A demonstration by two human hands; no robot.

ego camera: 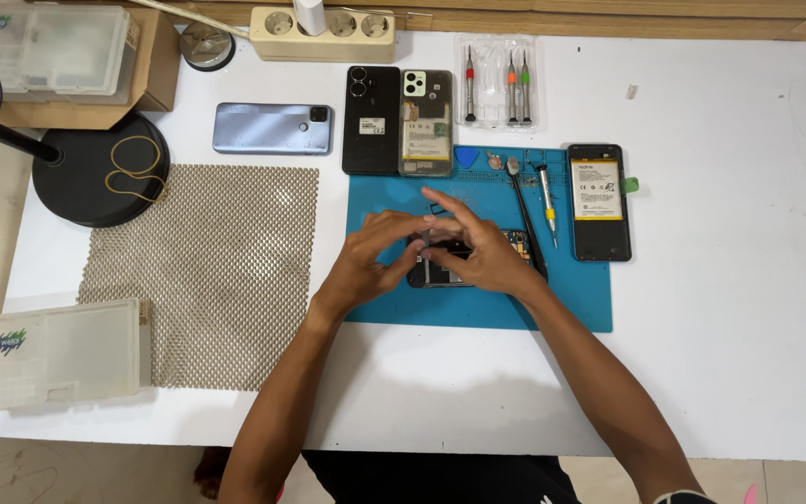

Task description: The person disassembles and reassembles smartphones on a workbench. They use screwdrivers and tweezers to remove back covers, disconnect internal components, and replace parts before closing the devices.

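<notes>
Hands: left hand [370,264] and right hand [477,252], fingers pinching opened black phone [440,273] on flat blue rubbery mat [571,299].

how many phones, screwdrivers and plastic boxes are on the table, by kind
Phones, whole or opened: 5, namely blue phone, black phone, opened phone, phone at right, and phone under both hands
Screwdrivers: 4, with 3 in the tray and 1 on the blue mat
Plastic boxes: 2
Total: 11

mesh mat [207,271], blue phone [267,128], power strip [323,35]
</notes>
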